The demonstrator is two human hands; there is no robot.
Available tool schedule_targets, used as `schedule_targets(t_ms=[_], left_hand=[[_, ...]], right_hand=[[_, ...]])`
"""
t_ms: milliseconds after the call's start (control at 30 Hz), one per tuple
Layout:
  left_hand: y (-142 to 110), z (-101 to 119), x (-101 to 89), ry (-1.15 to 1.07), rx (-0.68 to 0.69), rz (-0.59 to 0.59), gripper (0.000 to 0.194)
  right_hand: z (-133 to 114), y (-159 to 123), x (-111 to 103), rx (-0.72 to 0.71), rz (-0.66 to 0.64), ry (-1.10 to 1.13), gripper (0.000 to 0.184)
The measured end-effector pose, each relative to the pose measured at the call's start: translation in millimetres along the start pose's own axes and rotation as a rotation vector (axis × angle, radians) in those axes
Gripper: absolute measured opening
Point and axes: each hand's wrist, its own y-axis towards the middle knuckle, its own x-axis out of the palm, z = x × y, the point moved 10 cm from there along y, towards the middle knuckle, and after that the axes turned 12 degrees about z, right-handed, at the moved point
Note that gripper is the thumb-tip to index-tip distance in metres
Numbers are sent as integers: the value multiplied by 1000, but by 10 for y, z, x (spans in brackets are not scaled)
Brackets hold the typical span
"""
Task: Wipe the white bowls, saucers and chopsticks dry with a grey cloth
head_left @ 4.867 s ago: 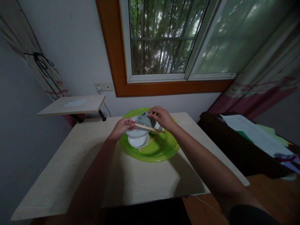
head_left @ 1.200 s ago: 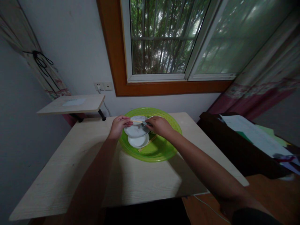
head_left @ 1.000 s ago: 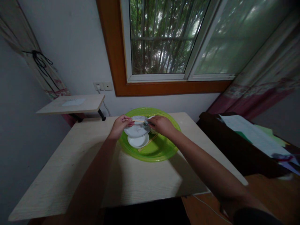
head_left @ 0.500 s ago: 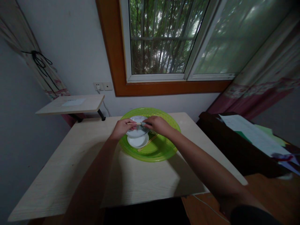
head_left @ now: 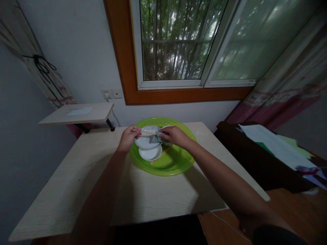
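One green basin (head_left: 178,164) — plate (head_left: 145,141), dish (head_left: 150,153), chopsticks (head_left: 163,153) inside

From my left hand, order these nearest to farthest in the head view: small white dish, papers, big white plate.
From your left hand:
1. Big white plate, just to its right
2. Small white dish, right and closer to you
3. Papers, far right, beyond the green basin
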Motion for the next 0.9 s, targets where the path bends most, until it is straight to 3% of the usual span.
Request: schedule_targets(t_ms=[233, 433, 667, 900], left_hand=[[2, -11, -10, 58, 13, 28, 29], [-85, 44, 139, 100, -27, -72, 38], [-165, 48, 263, 134, -98, -171, 33], [-135, 101, 191, 125, -17, -135, 32]], right_hand=[[245, -99, -152, 86, -13, 153, 26], [82, 27, -37, 66, -46, 114, 27], [-255, 158, 168, -22, -89, 122, 26], [-186, 65, 127, -22, -66, 123, 25]])
